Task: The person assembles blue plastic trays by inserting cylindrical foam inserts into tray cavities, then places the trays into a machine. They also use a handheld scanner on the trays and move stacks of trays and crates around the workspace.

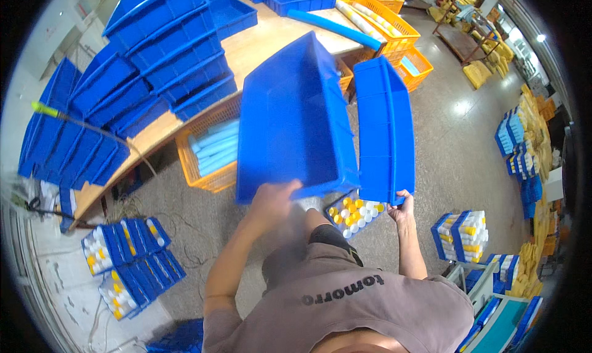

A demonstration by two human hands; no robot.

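Observation:
My left hand (275, 203), somewhat blurred, is closed on the near edge of a large blue plastic bin (290, 115). This bin is tilted up in front of me, its inside facing me with nothing in it. With my right hand (402, 208) I grip the lower corner of a second blue bin (385, 124), which stands on end to the right of the first. Below the bins, near my legs, a blue bin of white and yellow rolls (354, 215) shows in part; the rest is hidden.
Stacked blue bins (172, 50) crowd the wooden table (280, 35). An orange crate of light-blue rolls (209, 183) sits beneath its edge. More orange crates (401, 32) lie ahead right. Filled blue bins (139, 242) stand left, others (457, 236) right. A green-topped conveyor (502, 325) is lower right.

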